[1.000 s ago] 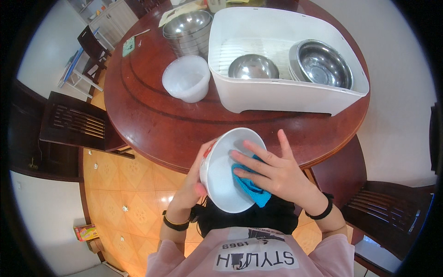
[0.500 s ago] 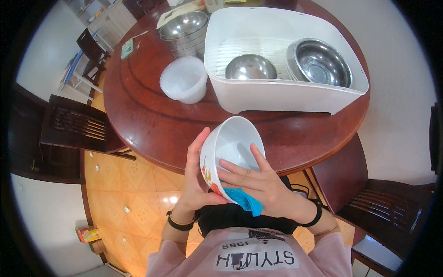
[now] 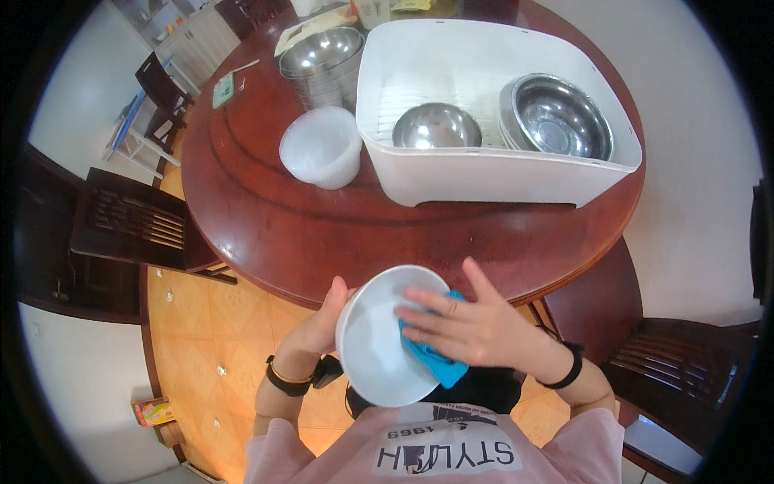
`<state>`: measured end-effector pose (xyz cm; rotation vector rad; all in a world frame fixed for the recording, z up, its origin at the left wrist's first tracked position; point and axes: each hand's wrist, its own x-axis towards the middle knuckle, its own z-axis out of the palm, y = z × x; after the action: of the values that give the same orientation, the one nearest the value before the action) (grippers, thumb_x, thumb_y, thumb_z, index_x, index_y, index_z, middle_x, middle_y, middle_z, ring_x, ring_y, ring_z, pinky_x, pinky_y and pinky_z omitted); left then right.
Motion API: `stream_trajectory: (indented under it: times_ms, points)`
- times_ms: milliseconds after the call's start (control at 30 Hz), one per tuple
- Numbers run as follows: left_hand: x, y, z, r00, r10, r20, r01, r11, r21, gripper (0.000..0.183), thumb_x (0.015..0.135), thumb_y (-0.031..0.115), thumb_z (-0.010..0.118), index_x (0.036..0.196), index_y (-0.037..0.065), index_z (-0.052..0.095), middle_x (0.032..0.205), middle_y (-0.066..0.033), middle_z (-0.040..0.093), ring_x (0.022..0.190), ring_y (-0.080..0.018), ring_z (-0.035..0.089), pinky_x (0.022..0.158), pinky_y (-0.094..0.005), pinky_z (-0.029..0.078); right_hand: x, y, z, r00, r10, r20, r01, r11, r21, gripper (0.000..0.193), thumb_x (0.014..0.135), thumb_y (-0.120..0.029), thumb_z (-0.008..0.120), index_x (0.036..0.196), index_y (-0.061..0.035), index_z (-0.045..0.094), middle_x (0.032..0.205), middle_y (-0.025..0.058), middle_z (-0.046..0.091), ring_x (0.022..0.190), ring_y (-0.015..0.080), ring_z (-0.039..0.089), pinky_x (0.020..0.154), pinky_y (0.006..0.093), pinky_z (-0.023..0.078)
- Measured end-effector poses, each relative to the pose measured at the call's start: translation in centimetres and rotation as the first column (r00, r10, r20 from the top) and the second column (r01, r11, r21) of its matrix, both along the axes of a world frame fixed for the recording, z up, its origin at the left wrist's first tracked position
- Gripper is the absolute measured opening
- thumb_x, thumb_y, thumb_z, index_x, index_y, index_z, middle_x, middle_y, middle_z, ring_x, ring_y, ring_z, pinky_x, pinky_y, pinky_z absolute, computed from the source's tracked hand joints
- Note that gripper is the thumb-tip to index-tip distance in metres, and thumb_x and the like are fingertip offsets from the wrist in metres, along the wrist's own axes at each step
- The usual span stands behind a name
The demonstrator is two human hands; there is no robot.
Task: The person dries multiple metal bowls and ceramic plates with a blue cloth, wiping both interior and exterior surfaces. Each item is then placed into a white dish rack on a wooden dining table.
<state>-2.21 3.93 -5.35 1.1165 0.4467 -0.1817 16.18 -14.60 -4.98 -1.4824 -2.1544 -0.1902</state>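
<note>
My left hand (image 3: 322,319) grips the rim of a white bowl (image 3: 375,347), held tilted in front of my chest just below the edge of the round wooden table (image 3: 266,218). My right hand (image 3: 472,323) lies flat with spread fingers against the bowl's right side, pressing a blue cloth (image 3: 435,363) onto it. The cloth sticks out below my palm.
A white plastic drying tub (image 3: 484,173) on the table holds a small steel bowl (image 3: 435,125) and larger steel bowls (image 3: 560,117). A white plastic cup (image 3: 321,149) and stacked steel bowls (image 3: 322,60) stand to its left. Dark wooden chairs (image 3: 133,226) flank the table.
The bowl has been turned in my hands, and my right hand with the cloth has slid from the bowl's lower side to its right side.
</note>
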Motion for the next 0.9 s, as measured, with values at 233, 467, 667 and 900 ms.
stream_trajectory:
  times_ms: [233, 467, 667, 900]
  points:
    - [3.1, -0.6, 1.8, 0.947, 0.022, 0.321, -0.050, 0.996, 0.077, 0.090, 0.088, 0.073, 0.027, 0.146, 0.004, 0.027, 0.135, -0.0179, 0.049, 0.125, -0.0244, 0.046, 0.103, -0.0373, 0.040, -0.3, -0.6, 1.0, 0.765, 0.199, -0.612, -0.316, 0.945, -0.088, 0.024, 0.080, -0.015, 0.067, 0.103, -0.0068, 0.067, 0.112, 0.0069, 0.065, 0.112, 0.0230, 0.059, 0.107, 0.0503, 0.034]
    - [2.4, 0.8, 1.6, 0.914, 0.156, 0.374, -0.158, 0.987, -0.024, 0.064, 0.087, 0.042, 0.064, 0.129, -0.004, 0.047, 0.121, -0.0148, 0.060, 0.108, -0.0210, 0.060, 0.091, -0.0347, 0.050, 0.6, -2.0, 1.0, -0.046, -0.144, -0.988, -0.433, 0.895, -0.110, 0.051, 0.067, -0.022, 0.087, 0.105, 0.0019, 0.063, 0.108, 0.0150, 0.067, 0.109, 0.0202, 0.058, 0.093, 0.0354, 0.046]
    - [3.1, 1.1, 1.4, 0.881, 0.207, 0.425, -0.136, 0.972, -0.191, 0.057, 0.083, 0.032, 0.072, 0.124, -0.003, 0.053, 0.118, -0.0097, 0.062, 0.106, -0.0187, 0.061, 0.091, -0.0348, 0.051, 1.1, -0.9, -1.2, -0.298, -0.082, -0.951, -0.224, 0.975, -0.014, 0.089, 0.066, -0.042, 0.084, 0.134, -0.0016, 0.041, 0.130, 0.0086, 0.054, 0.115, 0.0171, 0.053, 0.095, 0.0351, 0.046]
    - [3.2, 0.8, 1.1, 0.914, 0.119, 0.388, -0.099, 0.993, -0.069, 0.060, 0.081, 0.033, 0.074, 0.125, -0.002, 0.052, 0.112, -0.0089, 0.064, 0.098, -0.0173, 0.065, 0.084, -0.0337, 0.055, 1.6, 0.5, -2.0, -0.665, -0.053, -0.745, -0.226, 0.965, 0.133, 0.083, 0.071, -0.042, 0.080, 0.135, -0.0048, 0.042, 0.132, 0.0094, 0.053, 0.121, 0.0247, 0.052, 0.101, 0.0432, 0.044]
